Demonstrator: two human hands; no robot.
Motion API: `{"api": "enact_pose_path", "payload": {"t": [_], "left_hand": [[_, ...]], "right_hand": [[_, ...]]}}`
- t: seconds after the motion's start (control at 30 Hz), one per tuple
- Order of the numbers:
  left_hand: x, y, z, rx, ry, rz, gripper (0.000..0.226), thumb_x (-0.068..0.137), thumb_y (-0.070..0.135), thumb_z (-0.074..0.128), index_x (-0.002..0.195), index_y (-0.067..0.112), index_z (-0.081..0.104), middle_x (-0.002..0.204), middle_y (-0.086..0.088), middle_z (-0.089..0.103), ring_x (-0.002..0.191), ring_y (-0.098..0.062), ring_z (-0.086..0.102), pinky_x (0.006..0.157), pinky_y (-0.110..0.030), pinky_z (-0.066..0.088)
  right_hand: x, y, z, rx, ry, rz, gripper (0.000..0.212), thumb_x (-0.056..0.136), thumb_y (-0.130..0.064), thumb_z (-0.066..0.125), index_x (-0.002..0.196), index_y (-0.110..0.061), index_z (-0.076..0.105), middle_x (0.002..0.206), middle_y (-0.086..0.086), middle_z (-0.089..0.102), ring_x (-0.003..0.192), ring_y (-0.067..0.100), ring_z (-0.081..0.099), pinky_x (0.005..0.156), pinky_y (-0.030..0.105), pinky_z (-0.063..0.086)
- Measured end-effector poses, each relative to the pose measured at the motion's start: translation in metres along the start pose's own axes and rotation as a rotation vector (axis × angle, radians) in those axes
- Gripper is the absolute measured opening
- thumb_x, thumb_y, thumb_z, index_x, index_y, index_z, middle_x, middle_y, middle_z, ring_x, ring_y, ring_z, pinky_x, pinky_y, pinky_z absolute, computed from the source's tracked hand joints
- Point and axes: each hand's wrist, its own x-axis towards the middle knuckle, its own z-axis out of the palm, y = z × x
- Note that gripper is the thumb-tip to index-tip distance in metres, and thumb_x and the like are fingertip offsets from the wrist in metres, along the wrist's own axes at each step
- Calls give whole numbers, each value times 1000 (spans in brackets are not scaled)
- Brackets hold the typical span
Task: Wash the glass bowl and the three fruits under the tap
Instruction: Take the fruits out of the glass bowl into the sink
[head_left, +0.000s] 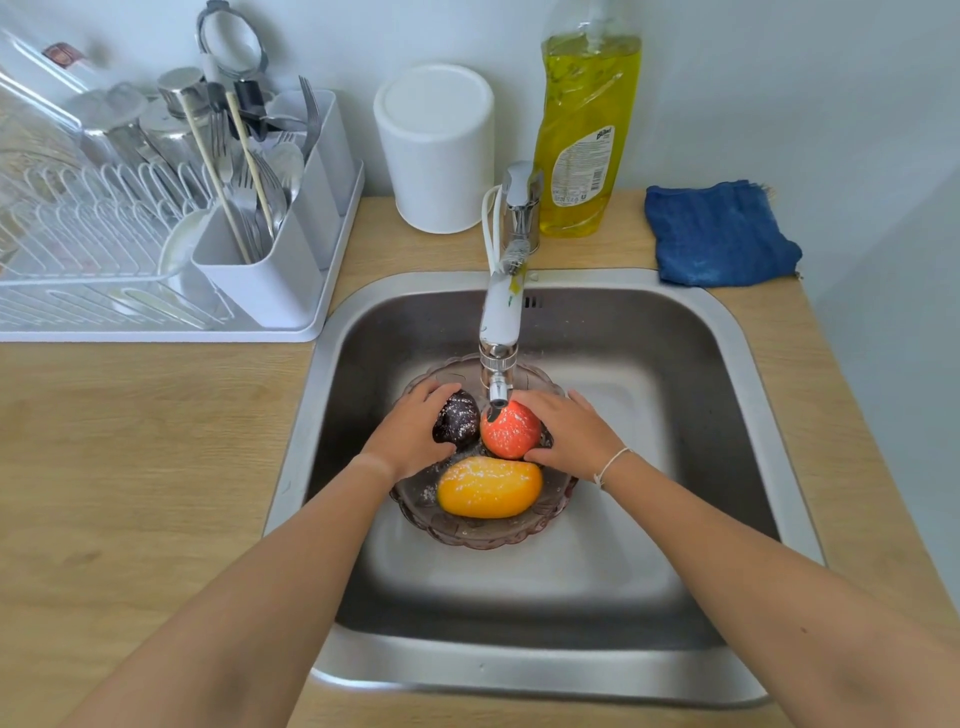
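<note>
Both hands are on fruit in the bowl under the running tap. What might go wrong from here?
1. The left hand grips the dark fruit and the right hand grips the red fruit; wet, either may slip.
2. The tap nozzle hangs close above the red fruit; lifting could knock it.
3. The glass bowl sits unheld in the sink and may slide.
</note>
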Motion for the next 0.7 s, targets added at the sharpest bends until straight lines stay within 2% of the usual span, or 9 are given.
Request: {"api": "enact_pose_path", "payload": {"t": [0.2, 0.33, 0.43, 0.57, 0.63, 0.7], "left_hand": [[-1, 7, -5, -113, 52, -8, 76, 74, 21, 74, 140, 24, 35, 143, -1, 37, 129, -19, 39, 105, -31, 35], [5, 19, -16, -173, 119, 9, 70, 75, 21, 73, 137, 19, 41, 137, -2, 40, 126, -19, 41, 107, -30, 35], [15, 39, -25, -181, 141, 63, 68, 77, 20, 72, 137, 17, 40, 138, -3, 41, 128, -19, 41, 102, -23, 28], [33, 64, -23, -332, 65, 104, 77, 74, 24, 76, 140, 20, 36, 140, -5, 44, 129, -21, 43, 109, -33, 31], [43, 76, -17, -230, 65, 118, 80, 73, 28, 75, 142, 22, 34, 140, -6, 42, 129, -21, 41, 107, -27, 28], [53, 91, -11, -146, 69, 149, 82, 70, 33, 73, 141, 17, 35, 139, -11, 40, 129, -25, 40, 109, -31, 29]], "right_hand": [[-7, -2, -3, 79, 79, 42, 79, 76, -38, 68, 141, -31, 24, 149, -1, 34, 133, 24, 37, 116, 43, 19], [-21, 1, -19, 246, 278, 73, 80, 74, -32, 72, 140, -28, 29, 143, 0, 40, 128, 24, 43, 107, 39, 38], [-39, 10, -32, 324, 419, 177, 80, 73, -28, 74, 140, -25, 31, 144, 0, 40, 129, 21, 42, 105, 35, 37], [-63, 22, -37, 439, 540, 375, 81, 74, -24, 75, 141, -25, 29, 144, 1, 38, 128, 20, 44, 100, 32, 39], [-70, 26, -32, 454, 554, 456, 82, 74, -23, 74, 141, -24, 28, 144, 2, 37, 128, 21, 45, 100, 32, 39], [-77, 27, -24, 459, 548, 519, 81, 74, -25, 74, 141, -23, 28, 143, 4, 38, 126, 24, 46, 98, 34, 41]]}}
